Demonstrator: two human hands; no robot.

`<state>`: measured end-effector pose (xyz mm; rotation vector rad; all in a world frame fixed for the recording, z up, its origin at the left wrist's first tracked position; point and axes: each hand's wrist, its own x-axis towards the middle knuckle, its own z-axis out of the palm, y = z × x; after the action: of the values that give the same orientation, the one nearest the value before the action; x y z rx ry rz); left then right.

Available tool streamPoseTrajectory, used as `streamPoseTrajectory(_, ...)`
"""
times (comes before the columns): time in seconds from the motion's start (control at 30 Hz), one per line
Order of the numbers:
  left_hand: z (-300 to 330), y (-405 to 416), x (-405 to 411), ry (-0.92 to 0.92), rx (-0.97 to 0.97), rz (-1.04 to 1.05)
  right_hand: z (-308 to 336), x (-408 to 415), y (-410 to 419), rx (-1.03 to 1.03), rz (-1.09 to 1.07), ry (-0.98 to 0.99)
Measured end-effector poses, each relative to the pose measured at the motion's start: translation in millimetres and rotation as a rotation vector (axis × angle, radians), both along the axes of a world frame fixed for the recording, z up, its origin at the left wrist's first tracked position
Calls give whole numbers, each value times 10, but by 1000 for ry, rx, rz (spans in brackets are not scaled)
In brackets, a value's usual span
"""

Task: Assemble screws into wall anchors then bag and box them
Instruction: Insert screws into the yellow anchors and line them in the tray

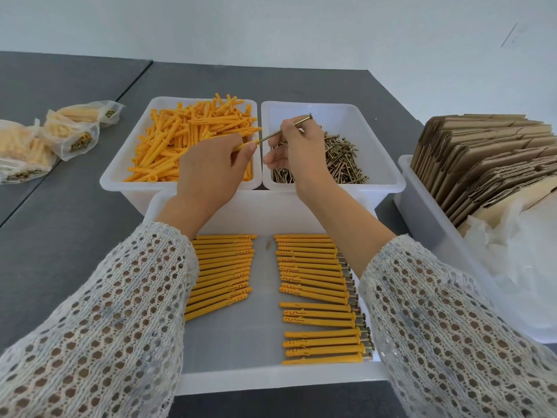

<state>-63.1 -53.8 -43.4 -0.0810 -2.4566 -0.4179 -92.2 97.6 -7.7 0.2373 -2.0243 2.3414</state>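
My left hand [211, 164] grips one orange wall anchor [248, 145], its open end pointing right. My right hand [297, 146] pinches a long brass screw [286, 129] whose tip sits at the anchor's mouth. Both hands hover over the seam between the bin of loose orange anchors [126, 164] and the bin of loose screws [382, 164]. In the near white tray [271, 378] lie two columns of assembled anchors [313, 285], screw heads showing at the right column's right ends. My sleeves cover part of each column.
Several filled plastic bags [72, 132] lie on the grey table at the left. A white bin [437, 224] at the right holds flattened cardboard boxes [488, 158] and clear plastic bags [524, 267].
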Motion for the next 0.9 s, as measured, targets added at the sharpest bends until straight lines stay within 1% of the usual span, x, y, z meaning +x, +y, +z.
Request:
streamPoseTrajectory(0.1, 7, -6, 0, -8, 17, -17, -23, -8, -23, 26, 13, -1)
streamPoseTrajectory(0.33, 16, -7, 2, -16, 20, -40, -39, -36, -5, -24, -55, -2)
streamPoseTrajectory(0.47, 22, -8, 3, -29, 37, -85, -45, -6, -33, 86, 58, -4)
streamPoseTrajectory(0.57, 40, -10, 11, -35, 133, -200, -48, 15, -61, 203, 104, 22)
streamPoseTrajectory(0.67, 49, -13, 14, -26, 215, -274, -34, 20, -53, 210, 116, 38)
streamPoseTrajectory(0.8, 78, -19, 22, 20, 334, -298, -14, 61, -62, 204, 219, 67)
streamPoseTrajectory(0.9, 129, -21, 8, -18, 514, -317, -14, 122, -128, 260, 288, 146)
